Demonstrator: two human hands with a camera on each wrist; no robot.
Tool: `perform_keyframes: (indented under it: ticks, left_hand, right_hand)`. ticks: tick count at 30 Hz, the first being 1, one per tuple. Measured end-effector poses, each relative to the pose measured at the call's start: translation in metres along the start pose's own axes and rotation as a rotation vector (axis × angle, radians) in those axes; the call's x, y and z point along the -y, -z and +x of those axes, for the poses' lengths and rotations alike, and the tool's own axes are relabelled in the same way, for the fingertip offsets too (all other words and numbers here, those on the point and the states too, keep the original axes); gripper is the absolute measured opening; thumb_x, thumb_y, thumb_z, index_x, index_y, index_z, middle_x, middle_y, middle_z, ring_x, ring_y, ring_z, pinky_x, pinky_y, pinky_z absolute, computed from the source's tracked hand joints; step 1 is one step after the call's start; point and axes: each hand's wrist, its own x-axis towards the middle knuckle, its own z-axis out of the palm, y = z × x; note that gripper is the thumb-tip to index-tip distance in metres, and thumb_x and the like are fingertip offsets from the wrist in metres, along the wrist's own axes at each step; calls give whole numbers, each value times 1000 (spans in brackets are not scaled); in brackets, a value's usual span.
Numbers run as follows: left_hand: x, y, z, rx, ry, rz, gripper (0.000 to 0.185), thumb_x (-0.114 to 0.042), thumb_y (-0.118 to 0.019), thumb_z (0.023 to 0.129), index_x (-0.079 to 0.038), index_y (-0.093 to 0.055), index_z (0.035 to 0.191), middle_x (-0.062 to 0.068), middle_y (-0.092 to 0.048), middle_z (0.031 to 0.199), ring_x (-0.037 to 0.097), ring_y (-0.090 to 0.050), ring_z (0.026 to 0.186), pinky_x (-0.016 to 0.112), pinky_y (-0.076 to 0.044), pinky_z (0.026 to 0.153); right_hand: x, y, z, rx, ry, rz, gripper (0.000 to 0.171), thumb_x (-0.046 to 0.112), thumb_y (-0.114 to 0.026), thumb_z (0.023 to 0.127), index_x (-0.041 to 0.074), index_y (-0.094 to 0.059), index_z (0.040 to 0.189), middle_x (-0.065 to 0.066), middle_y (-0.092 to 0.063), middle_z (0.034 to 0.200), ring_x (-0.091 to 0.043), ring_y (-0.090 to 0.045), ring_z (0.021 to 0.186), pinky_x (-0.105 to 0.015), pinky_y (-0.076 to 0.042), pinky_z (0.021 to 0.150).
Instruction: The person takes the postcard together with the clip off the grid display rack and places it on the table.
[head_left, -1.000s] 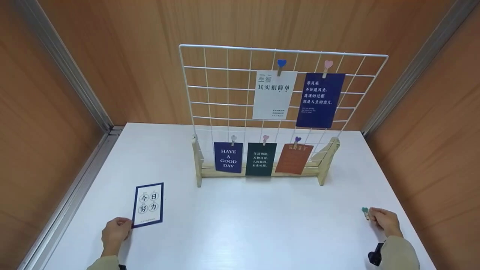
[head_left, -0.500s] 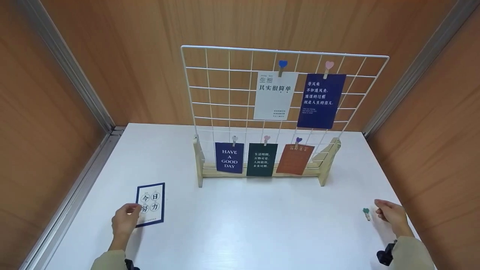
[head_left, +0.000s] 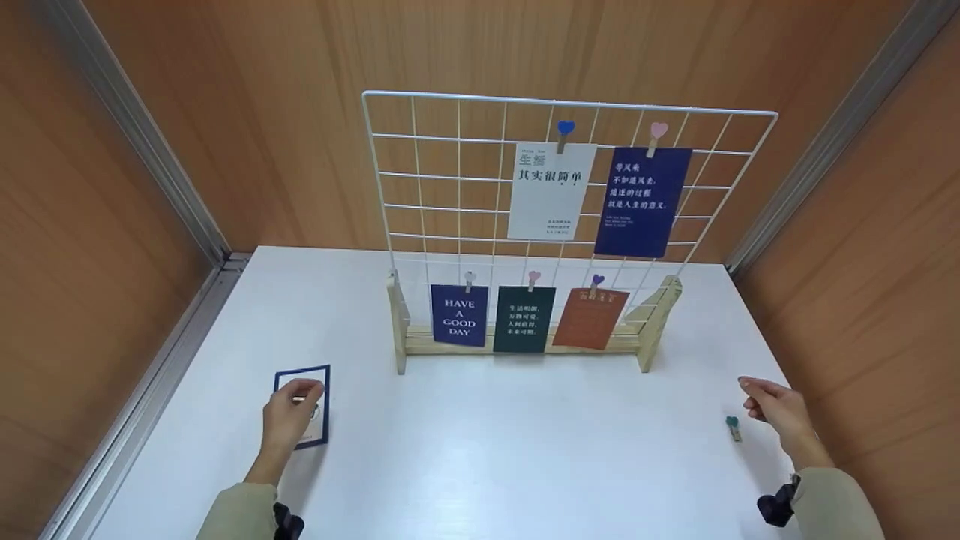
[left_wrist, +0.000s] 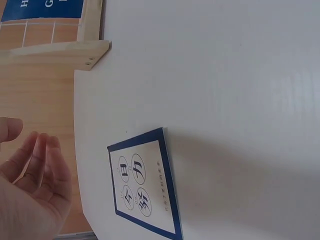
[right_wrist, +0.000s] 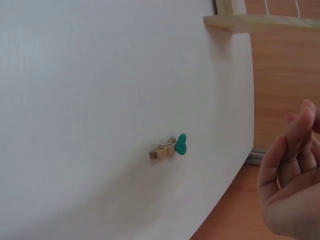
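Left hand [head_left: 289, 409] open above our blue-bordered card [left_wrist: 144, 184]; right hand [head_left: 772, 409] relaxed, empty, beside green-heart clothespin [right_wrist: 169, 147].

Card [head_left: 315, 409]: white face, navy border, four circled characters, flat on table, near left, face up | Clip [head_left: 733, 427]: small wooden peg with teal heart, lying on its side on table, near right, closed, holding nothing.

The small blue card [head_left: 457, 315] clipped at seven o'clock on the wire grid [head_left: 420, 172] reads "HAVE A GOOD DAY". The other cards carry Chinese characters.
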Motion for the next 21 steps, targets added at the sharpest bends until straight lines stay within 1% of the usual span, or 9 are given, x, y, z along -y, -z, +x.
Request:
perform_keyframes:
  ticks: [3, 6, 8, 9, 10, 11, 16, 17, 21]
  left_hand:
    - [-15, -1, -4, 23, 6, -9, 31, -24, -53, 89, 4, -56, 104, 13, -57, 91, 27, -56, 82, 21, -45, 60]
    - [-21, -5, -2, 28, -7, -27, 30, -22, -53, 89, 4, -57, 104, 12, -57, 90, 26, -56, 81, 20, -45, 61]
    - [-24, -8, -1, 34, -16, -38, 28, -20, -53, 89, 3, -57, 104, 12, -58, 91, 26, -56, 81, 21, -45, 62]
    - [-26, -10, -1, 34, -23, -42, 28, -20, -54, 88, 3, -58, 104, 12, -58, 91, 26, -57, 81, 23, -46, 63]
    - [-10, -15, 8, 45, -66, -80, 27, -21, -53, 89, 1, -58, 104, 11, -58, 91, 25, -58, 80, 24, -46, 63]
    - [-12, -16, 8, 47, -76, -80, 28, -22, -54, 88, 1, -59, 104, 11, -58, 90, 25, -58, 80, 26, -47, 62]
    - [-22, -23, 9, 57, -86, -93, 24, -21, -55, 87, -1, -60, 101, 11, -59, 87, 23, -58, 77, 26, -46, 58]
    - [-42, -21, -1, 52, -50, -63, 24, -19, -56, 87, 0, -60, 100, 12, -59, 86, 25, -57, 77, 26, -46, 58]
    - [-50, -25, -2, 72, -56, -74, 22, -17, -56, 87, 0, -60, 100, 8, -59, 86, 24, -58, 78, 25, -46, 59]
  right_hand:
    - [25, -8, -19, 29, 48, -11, 41, 40, -60, 81, 9, -62, 108, -3, -57, 72, -13, -54, 62, -22, -48, 63]
    - [63, -20, -47, 59, 87, -43, 36, 35, -56, 86, 6, -60, 108, -3, -56, 73, -13, -53, 63, -21, -48, 63]
    - [78, -27, -57, 47, 85, -42, 32, 32, -55, 87, 7, -61, 106, -1, -55, 71, -11, -53, 62, -19, -47, 62]
    - [83, -30, -60, 49, 85, -46, 32, 31, -55, 87, 6, -61, 106, 0, -55, 71, -11, -53, 62, -19, -47, 62]
    - [86, -32, -61, 47, 86, -56, 34, 31, -54, 87, 4, -60, 107, 0, -55, 71, -11, -52, 62, -19, -47, 63]
    - [88, -33, -62, 52, 89, -53, 33, 30, -54, 87, 4, -60, 107, 0, -55, 72, -11, -53, 63, -19, -47, 63]
    - [95, -42, -64, 61, 125, -45, 37, 31, -56, 86, 2, -58, 109, 1, -55, 73, -12, -52, 63, -19, -48, 62]
    - [98, -44, -64, 65, 134, -46, 38, 31, -56, 86, 1, -58, 109, 1, -55, 73, -12, -52, 64, -19, -48, 61]
    - [105, -52, -66, 76, 170, -73, 47, 31, -56, 86, -7, -52, 114, 0, -55, 73, -13, -52, 63, -20, -48, 60]
